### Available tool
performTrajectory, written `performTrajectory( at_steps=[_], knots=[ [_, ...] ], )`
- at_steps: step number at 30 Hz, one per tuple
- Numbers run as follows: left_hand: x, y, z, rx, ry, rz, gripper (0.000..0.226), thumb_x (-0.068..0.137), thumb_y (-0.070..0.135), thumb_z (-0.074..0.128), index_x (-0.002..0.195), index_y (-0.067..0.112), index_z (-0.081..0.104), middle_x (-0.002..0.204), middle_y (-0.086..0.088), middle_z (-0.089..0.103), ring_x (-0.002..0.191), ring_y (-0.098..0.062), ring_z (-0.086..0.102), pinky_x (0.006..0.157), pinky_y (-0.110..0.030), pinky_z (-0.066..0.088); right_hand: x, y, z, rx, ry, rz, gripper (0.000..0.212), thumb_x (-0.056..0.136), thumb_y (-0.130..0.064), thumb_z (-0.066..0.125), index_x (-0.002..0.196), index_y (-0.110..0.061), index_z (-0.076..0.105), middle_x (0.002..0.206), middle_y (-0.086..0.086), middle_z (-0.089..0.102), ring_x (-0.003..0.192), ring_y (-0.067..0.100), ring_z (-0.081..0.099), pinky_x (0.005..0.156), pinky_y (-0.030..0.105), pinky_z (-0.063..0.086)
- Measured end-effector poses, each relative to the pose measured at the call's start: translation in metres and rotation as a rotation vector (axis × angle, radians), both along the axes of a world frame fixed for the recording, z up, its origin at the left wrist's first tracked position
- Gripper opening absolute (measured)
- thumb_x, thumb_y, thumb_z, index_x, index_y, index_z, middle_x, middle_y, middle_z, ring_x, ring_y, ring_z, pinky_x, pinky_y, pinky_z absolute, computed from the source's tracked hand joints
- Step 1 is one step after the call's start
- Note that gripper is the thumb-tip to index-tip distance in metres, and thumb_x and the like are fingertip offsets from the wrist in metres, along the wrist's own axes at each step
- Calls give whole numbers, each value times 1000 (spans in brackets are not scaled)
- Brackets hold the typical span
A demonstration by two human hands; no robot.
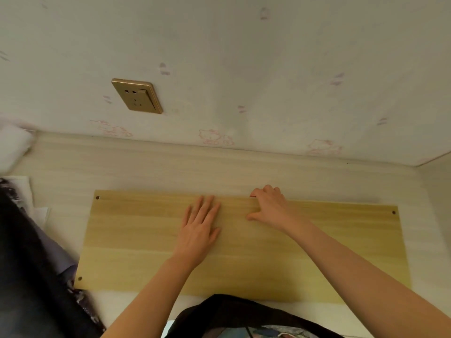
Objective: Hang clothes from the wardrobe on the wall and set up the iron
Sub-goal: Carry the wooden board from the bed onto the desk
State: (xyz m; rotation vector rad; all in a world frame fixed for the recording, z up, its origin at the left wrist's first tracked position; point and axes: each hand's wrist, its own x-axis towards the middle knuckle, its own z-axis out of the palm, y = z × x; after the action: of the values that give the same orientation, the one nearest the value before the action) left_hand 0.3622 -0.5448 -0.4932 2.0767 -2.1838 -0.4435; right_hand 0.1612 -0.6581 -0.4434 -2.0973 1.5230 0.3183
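A long light wooden board (317, 252) with small holes at its corners lies flat on a pale surface below the wall. My left hand (199, 228) rests flat on the board's middle, fingers straight and close together. My right hand (269, 204) grips the board's far edge, fingers curled over it and thumb on top. No iron or hanger is in view. Dark clothing (29, 264) lies at the left edge.
A gold wall socket (137, 95) sits on the patterned wallpaper above the board's left part. A white soft item (12, 145) lies at the far left. The pale wood-grain surface (146, 167) extends behind the board. Dark fabric (231, 313) hangs at the bottom centre.
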Motion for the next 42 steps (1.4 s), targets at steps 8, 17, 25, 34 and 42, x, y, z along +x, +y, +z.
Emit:
performTrajectory(
  at_steps=[8,17,25,34,42],
  knots=[
    [1,39,-18,119,-33,175,63,93,58,18,151,40,0,160,15,-8,147,-20,-13,117,-49,3,-1,-5,-13,20,34,42,69,75,-52,71,132,-21,49,129,8,45,118,30,38,99,38,36],
    [7,42,-29,180,-38,180,64,89,64,6,148,45,-10,158,16,-15,145,-21,-21,117,-52,-2,-18,26,-15,68,46,177,69,88,-45,57,148,-30,26,158,2,10,144,30,4,116,46,15],
    [6,73,-26,195,-29,294,67,86,64,6,149,42,-4,158,16,-9,146,-24,-13,114,-60,4,-84,121,-42,-76,119,83,68,88,-62,20,150,-39,5,160,-4,-10,146,33,-7,115,52,4],
    [1,131,-29,234,-31,322,67,86,68,12,148,47,-3,158,11,-14,146,-27,-15,108,-69,5,-107,178,-55,-82,217,-89,75,85,-74,15,150,-40,-1,161,3,-7,143,42,-9,106,69,9],
    [16,123,-25,234,-52,299,72,81,77,-4,147,49,-1,160,11,-6,147,-27,-10,105,-70,9,-90,176,-57,-71,217,-80,79,83,-74,-7,151,-35,0,160,9,-10,141,49,-10,102,74,9]
  ],
)
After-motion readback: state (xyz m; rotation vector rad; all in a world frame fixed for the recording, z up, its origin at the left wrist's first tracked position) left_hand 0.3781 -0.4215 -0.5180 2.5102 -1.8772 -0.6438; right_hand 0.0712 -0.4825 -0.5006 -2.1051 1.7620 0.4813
